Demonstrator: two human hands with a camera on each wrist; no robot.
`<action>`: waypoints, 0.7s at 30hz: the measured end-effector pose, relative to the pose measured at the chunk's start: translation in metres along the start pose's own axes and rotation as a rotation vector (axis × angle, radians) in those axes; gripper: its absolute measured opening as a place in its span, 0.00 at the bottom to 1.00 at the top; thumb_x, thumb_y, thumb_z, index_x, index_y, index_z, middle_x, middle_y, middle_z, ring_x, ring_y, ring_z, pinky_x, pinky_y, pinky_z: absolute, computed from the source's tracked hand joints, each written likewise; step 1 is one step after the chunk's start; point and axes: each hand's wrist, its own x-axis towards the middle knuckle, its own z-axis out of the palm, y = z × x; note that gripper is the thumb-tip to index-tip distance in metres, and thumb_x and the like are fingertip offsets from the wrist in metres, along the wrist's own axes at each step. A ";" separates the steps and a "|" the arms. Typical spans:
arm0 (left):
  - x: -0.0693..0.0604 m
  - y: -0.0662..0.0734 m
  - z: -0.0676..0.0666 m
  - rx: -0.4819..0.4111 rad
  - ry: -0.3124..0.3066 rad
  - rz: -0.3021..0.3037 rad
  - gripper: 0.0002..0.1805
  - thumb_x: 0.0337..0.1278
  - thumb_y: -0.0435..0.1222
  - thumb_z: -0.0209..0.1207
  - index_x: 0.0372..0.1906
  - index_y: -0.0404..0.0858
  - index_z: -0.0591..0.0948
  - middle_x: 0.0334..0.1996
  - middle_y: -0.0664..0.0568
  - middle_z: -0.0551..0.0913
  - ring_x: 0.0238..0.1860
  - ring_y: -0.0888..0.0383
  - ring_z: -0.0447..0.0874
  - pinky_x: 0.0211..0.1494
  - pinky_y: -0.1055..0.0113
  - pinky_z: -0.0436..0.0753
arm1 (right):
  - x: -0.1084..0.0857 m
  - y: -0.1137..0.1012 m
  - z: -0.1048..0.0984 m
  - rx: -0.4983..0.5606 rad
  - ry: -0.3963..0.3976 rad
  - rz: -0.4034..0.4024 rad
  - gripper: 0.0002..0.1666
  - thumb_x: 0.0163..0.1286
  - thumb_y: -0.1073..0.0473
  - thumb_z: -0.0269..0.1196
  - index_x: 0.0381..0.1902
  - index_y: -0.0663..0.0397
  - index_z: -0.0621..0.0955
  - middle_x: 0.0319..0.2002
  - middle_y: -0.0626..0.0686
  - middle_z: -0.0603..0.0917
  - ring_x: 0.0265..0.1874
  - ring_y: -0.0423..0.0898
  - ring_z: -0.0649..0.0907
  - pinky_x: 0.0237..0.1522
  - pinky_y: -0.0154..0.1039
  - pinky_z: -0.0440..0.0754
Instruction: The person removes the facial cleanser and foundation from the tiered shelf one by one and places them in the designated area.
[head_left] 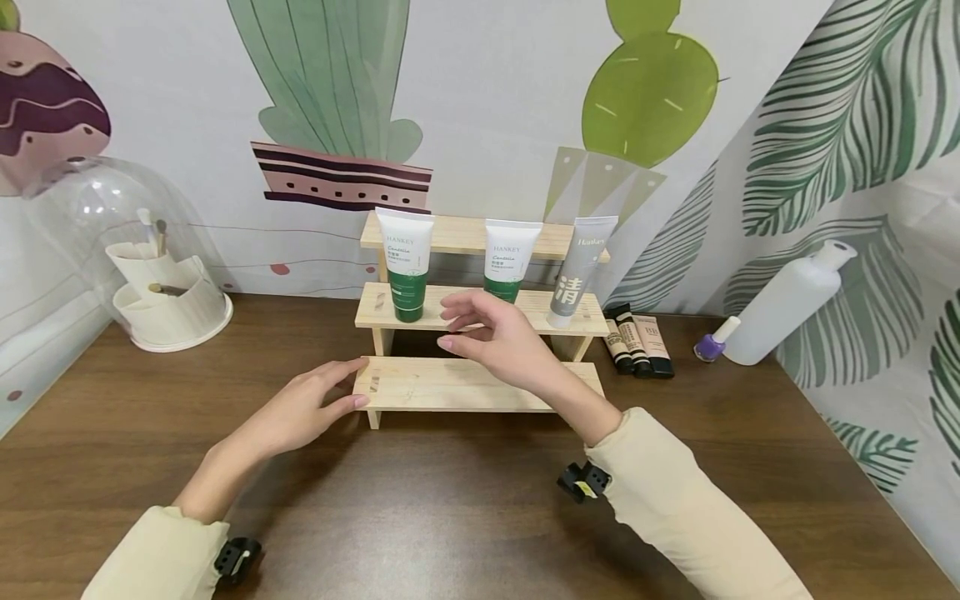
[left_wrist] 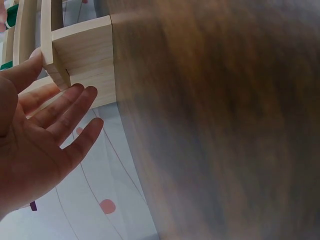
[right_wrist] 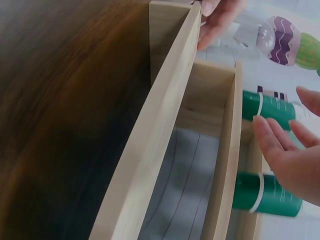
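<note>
A three-step wooden stand point(head_left: 480, 385) rests on the brown table. My left hand point(head_left: 303, 408) holds the left end of its lowest step, thumb at the front corner and index finger at the back. In the left wrist view the other fingers of that hand point(left_wrist: 45, 135) are spread loosely. My right hand point(head_left: 498, 337) hovers before the middle step, its fingers slightly bent and nothing in them. On that step stand a green-and-white tube point(head_left: 406, 262) at left, a similar tube point(head_left: 512, 250) partly behind my right hand, and a grey tube point(head_left: 579, 271) at right.
Left of the stand, a clear dome point(head_left: 97, 225) leans behind a white brush holder point(head_left: 168, 308) with brushes. To the right lie several small cosmetic tubes point(head_left: 639, 342), a purple nail polish bottle point(head_left: 712, 342) and a tilted white bottle point(head_left: 783, 308). A patterned cloth point(head_left: 495, 100) hangs behind.
</note>
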 end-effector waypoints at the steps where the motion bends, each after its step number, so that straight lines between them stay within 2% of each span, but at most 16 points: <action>1: 0.000 0.000 0.000 0.001 0.002 0.001 0.26 0.58 0.36 0.58 0.59 0.27 0.69 0.54 0.36 0.73 0.52 0.43 0.74 0.54 0.48 0.71 | 0.002 -0.001 0.002 -0.001 0.013 -0.004 0.24 0.59 0.67 0.64 0.53 0.65 0.72 0.46 0.62 0.78 0.45 0.51 0.79 0.47 0.38 0.77; 5: 0.000 0.000 0.000 0.003 0.001 0.004 0.26 0.58 0.36 0.58 0.59 0.28 0.69 0.54 0.36 0.73 0.54 0.43 0.72 0.55 0.48 0.70 | 0.009 -0.003 0.010 -0.017 0.069 -0.023 0.24 0.59 0.66 0.64 0.54 0.61 0.72 0.47 0.61 0.78 0.45 0.50 0.79 0.47 0.37 0.77; 12: 0.000 0.000 0.000 0.000 -0.002 0.005 0.26 0.58 0.36 0.58 0.59 0.27 0.69 0.55 0.36 0.72 0.54 0.42 0.72 0.56 0.48 0.69 | 0.021 0.000 0.020 -0.019 0.164 -0.008 0.27 0.58 0.66 0.65 0.55 0.63 0.71 0.46 0.59 0.78 0.44 0.49 0.79 0.47 0.38 0.77; 21: 0.001 0.000 0.000 -0.006 -0.011 0.002 0.26 0.58 0.36 0.58 0.60 0.28 0.69 0.55 0.36 0.73 0.53 0.42 0.73 0.55 0.48 0.70 | 0.033 0.008 0.026 -0.029 0.227 0.028 0.26 0.58 0.64 0.65 0.55 0.59 0.71 0.45 0.57 0.78 0.42 0.47 0.79 0.46 0.35 0.77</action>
